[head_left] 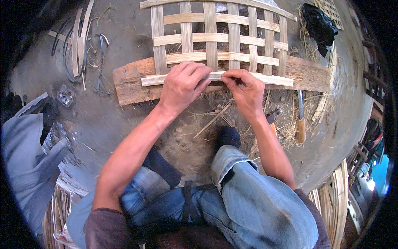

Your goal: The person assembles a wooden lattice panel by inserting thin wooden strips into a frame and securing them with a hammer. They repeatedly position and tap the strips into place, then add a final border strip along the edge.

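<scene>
A woven lattice panel of flat, pale bamboo-like strips (210,33) lies in front of me. Its near edge strip (271,79) rests across a rough wooden board (134,79). My left hand (182,87) is closed over this edge strip, left of its middle, with the fingers curled on top. Just to the right, my right hand (245,89) pinches at the same strip between thumb and forefinger. Only a short stretch of strip shows between the two hands. Whether anything small is held in the fingertips is hidden.
Beyond the board's right end lies a knife with a wooden handle (301,129); an orange-handled tool (272,122) is partly behind my right forearm. Loose strips (76,41) lie at upper left, a black plastic bag (318,25) at upper right, grey cloth (25,145) at left.
</scene>
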`<act>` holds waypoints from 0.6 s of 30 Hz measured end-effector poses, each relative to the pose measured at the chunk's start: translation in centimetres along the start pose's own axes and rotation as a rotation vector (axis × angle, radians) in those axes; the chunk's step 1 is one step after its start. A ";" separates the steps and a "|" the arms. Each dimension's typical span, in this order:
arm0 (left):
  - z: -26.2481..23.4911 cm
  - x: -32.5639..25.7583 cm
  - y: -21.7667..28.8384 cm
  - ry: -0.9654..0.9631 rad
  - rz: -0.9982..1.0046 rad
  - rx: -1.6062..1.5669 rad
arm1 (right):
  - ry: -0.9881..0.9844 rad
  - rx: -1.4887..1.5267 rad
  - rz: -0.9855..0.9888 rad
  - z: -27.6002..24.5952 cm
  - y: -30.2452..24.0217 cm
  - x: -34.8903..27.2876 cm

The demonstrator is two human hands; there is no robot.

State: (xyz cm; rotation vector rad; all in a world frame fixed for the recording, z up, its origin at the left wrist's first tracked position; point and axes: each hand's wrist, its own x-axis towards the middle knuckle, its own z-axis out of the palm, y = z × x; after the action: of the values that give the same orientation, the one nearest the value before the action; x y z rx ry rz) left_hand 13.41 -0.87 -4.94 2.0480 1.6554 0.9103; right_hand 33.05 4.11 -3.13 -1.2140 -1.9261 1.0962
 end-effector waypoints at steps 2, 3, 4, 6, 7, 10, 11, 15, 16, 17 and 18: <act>0.4 -0.3 -0.3 0.012 -0.001 -0.017 | -0.007 -0.053 -0.056 0.2 0.3 0.4; 0.4 -0.4 -0.4 0.017 -0.003 -0.023 | -0.010 -0.076 -0.085 0.4 0.3 0.5; 0.4 -0.4 -0.5 0.021 -0.007 -0.028 | -0.013 -0.076 -0.060 0.6 0.2 0.6; 0.7 -0.5 -0.6 0.028 -0.017 -0.041 | -0.018 -0.078 -0.008 1.0 0.0 0.6; 0.8 -0.5 -0.7 0.034 -0.018 -0.042 | -0.025 -0.078 -0.016 1.0 0.3 0.6; 1.1 -0.6 -0.9 0.060 -0.007 -0.060 | -0.032 -0.073 -0.034 1.3 1.1 0.6; 1.1 -0.6 -0.9 0.069 -0.008 -0.056 | -0.027 -0.068 -0.038 1.3 1.2 0.7; 1.2 -0.7 -0.9 0.080 -0.008 -0.045 | -0.032 -0.089 -0.008 1.3 1.1 0.7; 1.3 -0.8 -1.0 0.082 -0.006 -0.044 | -0.036 -0.094 0.005 1.4 1.0 0.7; 1.3 -0.8 -1.0 0.084 -0.003 -0.043 | -0.032 -0.096 0.002 1.3 0.8 0.7; 1.3 -0.8 -1.0 0.088 0.001 -0.039 | -0.025 -0.082 0.002 1.4 1.0 0.7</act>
State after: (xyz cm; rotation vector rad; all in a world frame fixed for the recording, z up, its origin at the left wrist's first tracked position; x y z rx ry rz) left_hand 13.48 -1.19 -6.74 2.0099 1.6677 1.0381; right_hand 32.04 4.54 -4.59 -1.2523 -2.0068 1.0475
